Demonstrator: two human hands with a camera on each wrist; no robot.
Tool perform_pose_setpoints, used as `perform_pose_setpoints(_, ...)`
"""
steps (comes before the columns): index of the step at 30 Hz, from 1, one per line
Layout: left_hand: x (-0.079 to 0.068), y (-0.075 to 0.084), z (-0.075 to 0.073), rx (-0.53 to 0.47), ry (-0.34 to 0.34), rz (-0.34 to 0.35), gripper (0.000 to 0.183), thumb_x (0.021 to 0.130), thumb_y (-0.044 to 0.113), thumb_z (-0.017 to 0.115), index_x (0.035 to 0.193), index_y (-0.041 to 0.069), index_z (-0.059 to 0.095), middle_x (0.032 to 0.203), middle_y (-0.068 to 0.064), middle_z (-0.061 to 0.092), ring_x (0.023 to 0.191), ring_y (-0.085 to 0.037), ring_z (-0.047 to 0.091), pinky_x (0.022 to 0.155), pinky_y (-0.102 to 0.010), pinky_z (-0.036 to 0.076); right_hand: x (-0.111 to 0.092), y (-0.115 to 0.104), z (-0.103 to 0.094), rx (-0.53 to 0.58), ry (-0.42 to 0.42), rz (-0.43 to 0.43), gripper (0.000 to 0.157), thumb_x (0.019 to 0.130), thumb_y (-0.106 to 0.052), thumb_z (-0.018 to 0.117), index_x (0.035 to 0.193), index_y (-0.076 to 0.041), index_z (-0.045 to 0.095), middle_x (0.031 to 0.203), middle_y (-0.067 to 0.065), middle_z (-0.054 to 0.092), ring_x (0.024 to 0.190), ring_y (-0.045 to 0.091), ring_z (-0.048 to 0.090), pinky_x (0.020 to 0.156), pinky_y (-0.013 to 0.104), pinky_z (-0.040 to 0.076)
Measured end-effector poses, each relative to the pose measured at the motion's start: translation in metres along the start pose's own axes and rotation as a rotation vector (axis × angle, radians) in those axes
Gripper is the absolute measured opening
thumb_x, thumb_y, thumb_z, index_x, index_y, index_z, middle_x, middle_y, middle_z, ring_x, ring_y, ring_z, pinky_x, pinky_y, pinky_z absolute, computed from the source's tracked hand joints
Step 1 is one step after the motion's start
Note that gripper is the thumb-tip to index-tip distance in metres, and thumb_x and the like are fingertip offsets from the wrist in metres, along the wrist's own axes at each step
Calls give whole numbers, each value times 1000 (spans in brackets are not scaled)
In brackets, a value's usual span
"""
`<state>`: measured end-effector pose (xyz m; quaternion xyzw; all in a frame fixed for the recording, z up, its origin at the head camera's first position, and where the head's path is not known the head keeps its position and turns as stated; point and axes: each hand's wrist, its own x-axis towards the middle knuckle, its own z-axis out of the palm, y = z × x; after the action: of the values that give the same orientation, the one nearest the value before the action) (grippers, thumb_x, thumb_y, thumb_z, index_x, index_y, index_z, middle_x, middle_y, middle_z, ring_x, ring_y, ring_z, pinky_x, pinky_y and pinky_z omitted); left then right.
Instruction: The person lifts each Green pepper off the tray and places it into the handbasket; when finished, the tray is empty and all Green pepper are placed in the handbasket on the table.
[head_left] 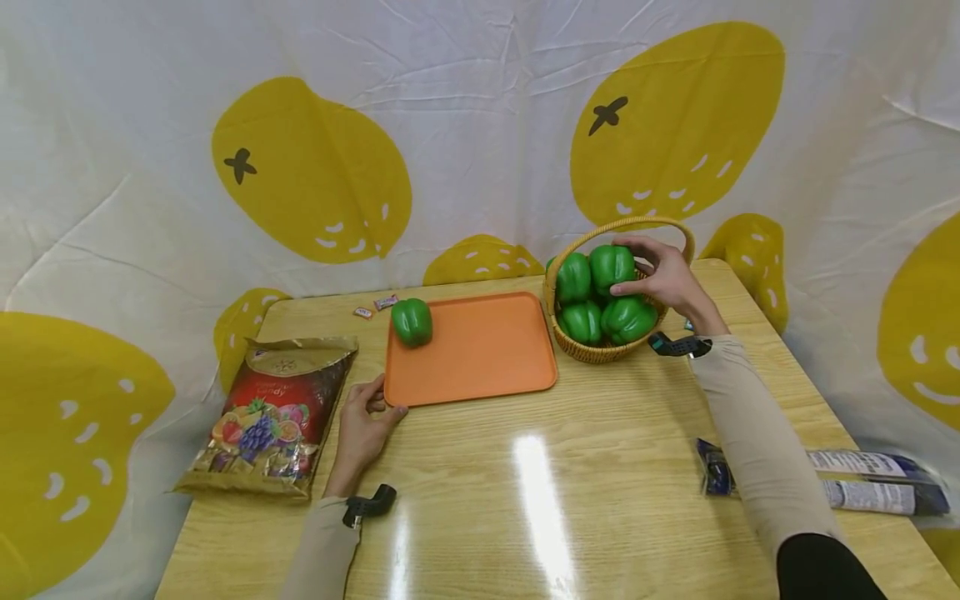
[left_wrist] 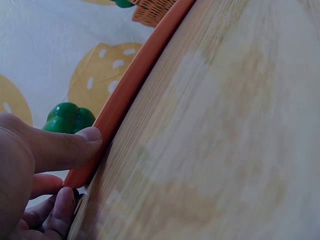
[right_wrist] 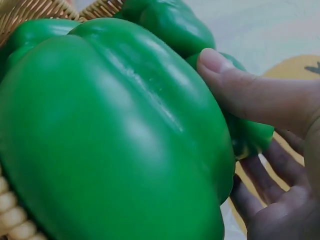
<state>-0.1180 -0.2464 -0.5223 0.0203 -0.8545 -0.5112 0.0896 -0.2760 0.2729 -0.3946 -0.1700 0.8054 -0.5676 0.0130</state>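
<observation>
My left hand (head_left: 366, 425) grips the near left corner of an orange tray (head_left: 487, 346), thumb on the rim and fingers curled at the corner in the left wrist view. One green bell pepper (head_left: 412, 322) sits at the tray's left end. To the right, my right hand (head_left: 663, 271) holds another green bell pepper (head_left: 611, 268) between thumb and fingers at the top of a wicker basket (head_left: 596, 353). Several more peppers (head_left: 628, 320) fill that basket. A big pepper (right_wrist: 115, 140) in front covers much of the right wrist view and partly hides the held one.
A candy bag (head_left: 270, 421) lies left of my left hand. Small wrapped candies (head_left: 386, 302) are behind the tray. The basket's arched handle (head_left: 637, 222) rises over the peppers. Dark blue packages (head_left: 873, 483) lie beside my right forearm. A lemon-print cloth (head_left: 480, 125) hangs behind the table.
</observation>
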Motion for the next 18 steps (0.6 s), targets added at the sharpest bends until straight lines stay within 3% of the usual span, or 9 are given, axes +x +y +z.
perform_pose_setpoints(6,0,0,1,-7,6,7,71,77,9,85,140,0,54,114,-16,56,90,-28,61,77,-18,49,-1,-11,3,-65,-49,12,78,76,-2,84,144,-1,45,148,14,42,135,38,41,112,57,33)
perform_pose_setpoints(18,-1,1,1,16,0,-8,71,77,10,85,140,2,54,114,-15,55,90,-28,61,78,-21,50,-4,-16,7,-184,-72,16,85,78,-4,83,150,-6,37,149,18,37,134,40,39,107,62,36)
